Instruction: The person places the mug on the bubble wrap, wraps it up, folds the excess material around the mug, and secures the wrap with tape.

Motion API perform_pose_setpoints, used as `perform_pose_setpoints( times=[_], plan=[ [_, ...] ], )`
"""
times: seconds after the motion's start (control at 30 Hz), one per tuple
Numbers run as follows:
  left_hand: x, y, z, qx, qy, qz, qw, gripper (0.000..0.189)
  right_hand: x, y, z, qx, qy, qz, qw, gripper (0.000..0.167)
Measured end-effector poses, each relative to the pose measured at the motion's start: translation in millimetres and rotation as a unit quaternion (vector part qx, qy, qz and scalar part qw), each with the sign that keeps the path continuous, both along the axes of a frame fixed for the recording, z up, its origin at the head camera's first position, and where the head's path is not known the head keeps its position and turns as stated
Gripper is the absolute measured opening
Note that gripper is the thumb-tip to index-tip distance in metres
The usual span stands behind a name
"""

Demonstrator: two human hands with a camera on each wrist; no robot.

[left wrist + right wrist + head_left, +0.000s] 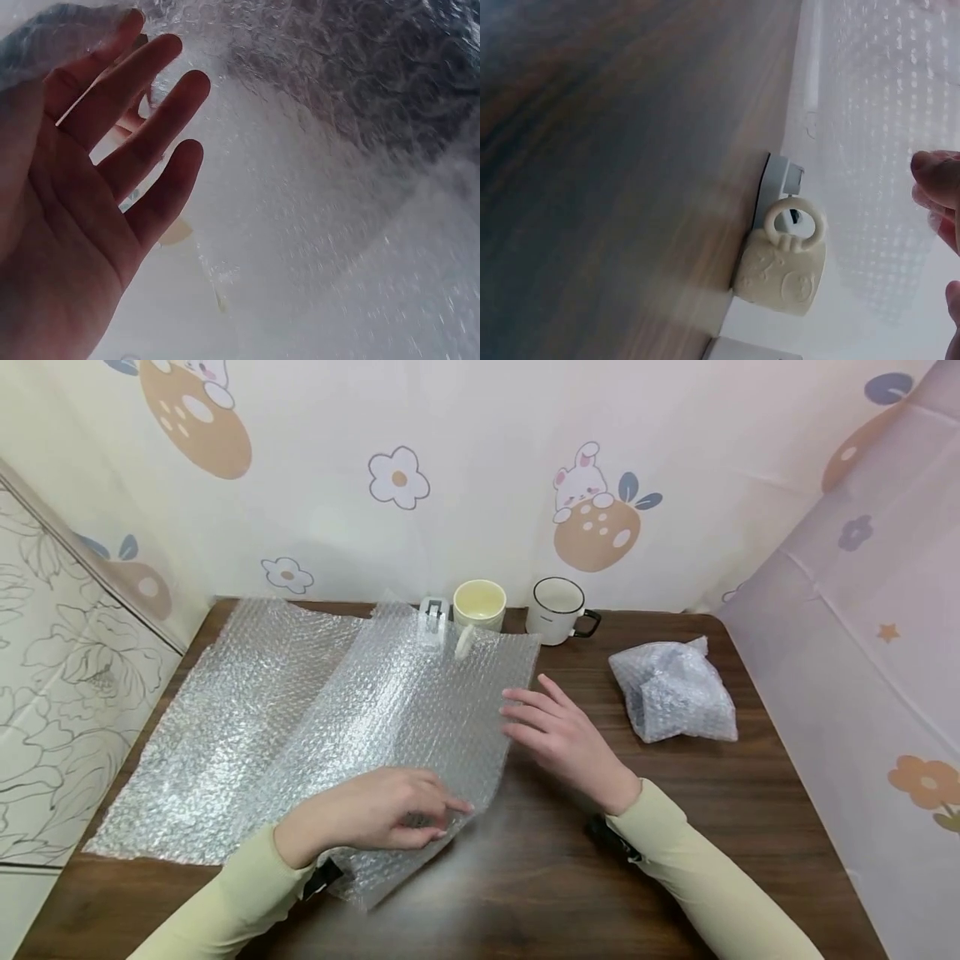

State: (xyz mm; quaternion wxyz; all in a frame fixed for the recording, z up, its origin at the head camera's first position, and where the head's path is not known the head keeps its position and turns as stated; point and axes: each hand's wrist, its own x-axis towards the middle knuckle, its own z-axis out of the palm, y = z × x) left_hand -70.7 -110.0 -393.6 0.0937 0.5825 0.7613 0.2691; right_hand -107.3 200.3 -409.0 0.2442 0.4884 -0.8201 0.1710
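Observation:
A clear bubble wrap sheet (442, 710) is partly raised, its right part lifted off the table. My left hand (382, 810) lies against its near edge, index finger extended. In the left wrist view, the fingers of that left hand (112, 157) are spread and slightly bent beside the bubble wrap (300, 195). My right hand (562, 735) is at the sheet's right edge, fingers extended; whether they touch it I cannot tell. Behind the sheet stands a cream mug (480, 602), its ring handle showing through the film. In the right wrist view that mug (784, 277) has a raised pattern.
Another bubble wrap sheet (202, 760) lies flat on the left of the wooden table (540, 877). A white mug (553, 618) with black rim and handle stands at the back, and a small white object (433, 612) left of the cream mug. A bubble-wrapped bundle (678, 693) sits at right.

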Motion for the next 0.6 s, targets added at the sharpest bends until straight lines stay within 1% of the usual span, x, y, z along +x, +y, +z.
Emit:
perform_pose_setpoints(
  times=[0.03, 0.1, 0.17, 0.23, 0.33, 0.43, 0.5, 0.53, 0.6],
  plan=[
    [-2.2, -4.5, 2.6, -0.001, -0.005, 0.008, 1.0, 0.007, -0.6, -3, 3.3, -0.004, 0.001, 0.0, 1.0, 0.024],
    [-8.3, -16.3, 6.8, 0.001, -0.01, 0.036, 0.9993, 0.009, -0.5, -6, 10.3, -0.019, 0.005, -0.002, 0.9998, 0.017],
    [-13.8, -26.3, 6.0, 0.007, -0.003, 0.078, 0.9969, 0.014, 2.3, -4, 12.9, -0.042, 0.021, -0.003, 0.9989, 0.018],
    [-20.6, -38.0, 4.3, 0.014, 0.009, 0.129, 0.9916, 0.018, 6.2, 0, 15.6, -0.06, 0.04, -0.002, 0.9974, 0.023],
    [-31.4, -55.3, 0.1, 0.028, 0.03, 0.203, 0.9783, 0.024, 14.4, 5, 20.4, -0.076, 0.071, 0.001, 0.9946, 0.022],
    [-39.9, -70.2, -4.5, 0.045, 0.032, 0.262, 0.9635, 0.03, 25.0, 11, 24.9, -0.076, 0.098, 0.012, 0.9922, 0.019],
    [-44.7, -79.2, -7.4, 0.049, 0.024, 0.298, 0.953, 0.036, 33.0, 14, 28.4, -0.075, 0.112, 0.022, 0.9907, 0.018],
    [-46.8, -83.5, -8.8, 0.043, 0.018, 0.317, 0.9473, 0.039, 37.1, 16, 30.0, -0.073, 0.115, 0.026, 0.9903, 0.018],
    [-49.8, -92.0, -11.5, 0.013, -0.001, 0.356, 0.9343, 0.046, 45.6, 20, 32.9, -0.067, 0.112, 0.029, 0.9911, 0.019]
  ],
)
